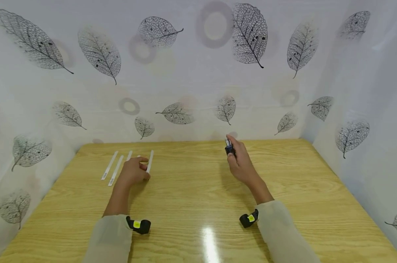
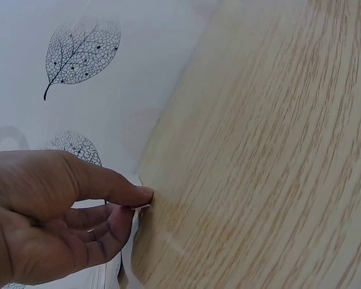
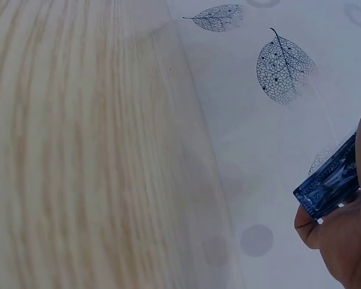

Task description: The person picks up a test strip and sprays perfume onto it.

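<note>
A: Leaf-printed backdrop (image 1: 198,82) behind and along both sides, and in front of it a wood-grain table (image 1: 192,190), light glaring off the near part!

B: Two hands working over it. The left hand (image 1: 132,173), on the table's left, is pinching, thumb and finger nearly together.

A: And the right hand (image 1: 242,166), well apart, wraps snugly round a small dark-blue bottle (image 1: 230,149), index finger at its silvery top!

B: Slimmest of all, the white strips: the pinched strip (image 1: 150,161) in those left fingers, loose strips (image 1: 109,165) just left, some partly hidden by the hand.
</note>
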A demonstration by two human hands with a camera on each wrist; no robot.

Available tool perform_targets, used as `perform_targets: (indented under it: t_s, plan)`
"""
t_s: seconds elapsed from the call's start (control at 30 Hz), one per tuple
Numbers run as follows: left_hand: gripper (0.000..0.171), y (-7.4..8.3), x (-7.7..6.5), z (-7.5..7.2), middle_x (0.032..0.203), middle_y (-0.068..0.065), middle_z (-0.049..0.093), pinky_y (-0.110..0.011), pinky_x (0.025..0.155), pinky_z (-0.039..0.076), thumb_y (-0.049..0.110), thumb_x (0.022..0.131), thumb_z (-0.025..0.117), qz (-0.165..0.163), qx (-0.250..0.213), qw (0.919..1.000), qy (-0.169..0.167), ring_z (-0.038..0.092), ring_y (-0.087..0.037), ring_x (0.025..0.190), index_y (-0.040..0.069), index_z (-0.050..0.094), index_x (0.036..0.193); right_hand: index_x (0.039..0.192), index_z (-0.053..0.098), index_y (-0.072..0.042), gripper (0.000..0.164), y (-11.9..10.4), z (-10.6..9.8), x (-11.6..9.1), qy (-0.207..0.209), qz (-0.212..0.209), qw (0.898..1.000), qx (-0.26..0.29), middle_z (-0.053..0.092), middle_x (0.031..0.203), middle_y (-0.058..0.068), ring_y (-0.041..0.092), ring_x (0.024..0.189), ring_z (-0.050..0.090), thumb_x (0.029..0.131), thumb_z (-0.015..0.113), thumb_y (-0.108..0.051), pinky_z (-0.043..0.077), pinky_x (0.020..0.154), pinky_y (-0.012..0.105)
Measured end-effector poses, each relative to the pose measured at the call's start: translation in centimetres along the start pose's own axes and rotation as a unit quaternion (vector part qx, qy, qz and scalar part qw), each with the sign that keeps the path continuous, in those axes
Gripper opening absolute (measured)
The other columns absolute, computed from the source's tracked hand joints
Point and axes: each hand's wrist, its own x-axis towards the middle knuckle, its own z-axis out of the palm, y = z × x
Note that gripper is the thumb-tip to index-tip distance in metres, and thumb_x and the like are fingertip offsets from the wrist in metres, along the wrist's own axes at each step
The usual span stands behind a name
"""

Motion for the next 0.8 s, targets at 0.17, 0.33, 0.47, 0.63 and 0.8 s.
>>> perform_targets:
  t_s: [0.17, 0.33, 0.47, 0.63, 0.8]
  plan:
    - [0.066, 0.06, 0.01, 0.08, 0.116, -0.023, 0.066, -0.046, 0.083, 0.056, -0.001, 0.083, 0.078, 0.005, 0.006, 1.0000, 0.003, 0.063, -0.037, 0.105, -0.006, 0.052, 0.144, 0.161, 0.029, -0.015, 0.066, -0.17, -0.02, -0.11, -0.003, 0.012, 1.000, -0.009, 0.036, 0.142, 0.031, 0.031, 0.088, 0.044, 0.096, 0.037, -0.014, 0.041, 0.073, 0.046]
    - [0.065, 0.02, -0.02, 0.12, 0.117, -0.024, 0.067, -0.047, 0.084, 0.056, -0.001, 0.083, 0.078, 0.006, 0.009, 0.9999, 0.001, 0.063, -0.038, 0.105, -0.006, 0.053, 0.143, 0.158, 0.032, -0.014, 0.055, -0.29, -0.04, -0.19, -0.003, 0.000, 1.000, -0.028, 0.040, 0.135, 0.027, 0.032, 0.094, 0.047, 0.108, 0.044, -0.033, 0.045, 0.077, 0.048]
    - [0.064, 0.04, -0.01, 0.04, 0.114, -0.023, 0.068, -0.045, 0.082, 0.057, 0.000, 0.084, 0.078, 0.004, 0.005, 1.0000, 0.000, 0.065, -0.036, 0.102, -0.006, 0.054, 0.143, 0.155, 0.036, -0.017, 0.062, -0.44, -0.05, -0.26, 0.005, -0.007, 0.999, -0.051, 0.042, 0.133, 0.024, 0.034, 0.101, 0.051, 0.104, 0.057, -0.046, 0.048, 0.083, 0.054]
    - [0.058, 0.02, 0.07, -0.07, 0.110, -0.021, 0.070, -0.044, 0.079, 0.057, 0.001, 0.084, 0.077, 0.005, 0.010, 0.9999, -0.002, 0.067, -0.033, 0.096, -0.007, 0.058, 0.138, 0.151, 0.042, -0.018, 0.056, -0.48, -0.06, -0.27, 0.019, -0.026, 0.997, -0.067, 0.040, 0.133, 0.025, 0.036, 0.101, 0.050, 0.102, 0.065, -0.033, 0.049, 0.083, 0.056]
    - [0.055, 0.02, 0.08, 0.00, 0.107, -0.019, 0.071, -0.043, 0.078, 0.057, 0.003, 0.084, 0.076, 0.014, 0.020, 0.9996, -0.010, 0.067, -0.029, 0.092, -0.006, 0.059, 0.136, 0.149, 0.046, -0.018, 0.054, -0.30, -0.04, -0.23, 0.029, -0.054, 0.995, -0.079, 0.041, 0.131, 0.024, 0.037, 0.105, 0.048, 0.099, 0.066, -0.022, 0.051, 0.082, 0.056]
